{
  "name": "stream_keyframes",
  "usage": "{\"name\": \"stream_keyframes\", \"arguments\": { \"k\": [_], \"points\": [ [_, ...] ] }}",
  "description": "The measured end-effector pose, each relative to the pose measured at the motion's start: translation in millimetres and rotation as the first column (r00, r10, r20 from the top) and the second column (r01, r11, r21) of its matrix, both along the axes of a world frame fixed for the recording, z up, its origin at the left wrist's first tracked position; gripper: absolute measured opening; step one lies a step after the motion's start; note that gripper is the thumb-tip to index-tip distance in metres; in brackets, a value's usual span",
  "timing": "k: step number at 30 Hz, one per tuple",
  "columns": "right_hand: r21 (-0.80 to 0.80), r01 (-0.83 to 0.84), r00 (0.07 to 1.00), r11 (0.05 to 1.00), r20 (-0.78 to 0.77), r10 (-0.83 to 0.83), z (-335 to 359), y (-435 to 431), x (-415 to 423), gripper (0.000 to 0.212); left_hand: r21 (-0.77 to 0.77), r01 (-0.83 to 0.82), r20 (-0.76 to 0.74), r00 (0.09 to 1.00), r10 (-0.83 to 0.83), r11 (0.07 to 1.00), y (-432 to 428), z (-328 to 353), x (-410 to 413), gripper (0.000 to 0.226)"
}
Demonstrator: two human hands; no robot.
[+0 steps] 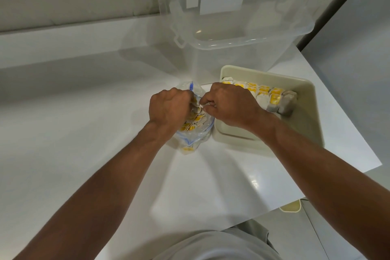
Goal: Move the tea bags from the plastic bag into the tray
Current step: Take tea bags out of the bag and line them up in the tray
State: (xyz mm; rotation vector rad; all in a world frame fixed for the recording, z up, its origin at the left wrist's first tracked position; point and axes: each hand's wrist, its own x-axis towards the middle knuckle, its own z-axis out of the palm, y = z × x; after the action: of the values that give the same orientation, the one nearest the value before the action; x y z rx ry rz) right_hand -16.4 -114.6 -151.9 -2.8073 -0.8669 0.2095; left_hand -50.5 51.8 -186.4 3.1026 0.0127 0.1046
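A clear plastic bag (191, 139) with a blue zip strip lies on the white counter, holding several tea bags with yellow tags (195, 120). My left hand (168, 108) is curled into the bag's mouth and grips its edge. My right hand (229, 104) pinches at the tea bags in the bag's opening. Right beside the bag stands a cream tray (304, 116) with a row of tea bags (263, 92) packed along its far side.
A large clear plastic storage box (236, 34) with a latch stands behind the tray. The white counter (84, 122) ends in an edge at the right, close to the tray. A wall runs along the back.
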Motion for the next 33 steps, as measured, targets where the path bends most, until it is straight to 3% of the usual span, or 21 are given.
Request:
{"name": "stream_keyframes", "arguments": {
  "k": [11, 22, 33],
  "points": [
    [0.046, 0.015, 0.999, 0.999, 0.034, -0.016, 1, -2, 0, 0.025, -0.212, -0.105, 0.000, 0.994, 0.107, 0.972, 12, 16, -5, 0.014],
    [0.266, 0.090, 0.992, 0.960, -0.115, -0.061, 3, 5, -1, 0.048, -0.588, -0.127, -0.186, 0.982, 0.019, 0.798, 25, 39, -14, 0.010],
    [0.349, 0.165, 0.982, 0.922, -0.142, -0.122, 2, -5, 3, 0.016, -0.776, -0.202, -0.313, 0.946, -0.087, 0.598, 21, 47, -19, 0.007]
  ]
}}
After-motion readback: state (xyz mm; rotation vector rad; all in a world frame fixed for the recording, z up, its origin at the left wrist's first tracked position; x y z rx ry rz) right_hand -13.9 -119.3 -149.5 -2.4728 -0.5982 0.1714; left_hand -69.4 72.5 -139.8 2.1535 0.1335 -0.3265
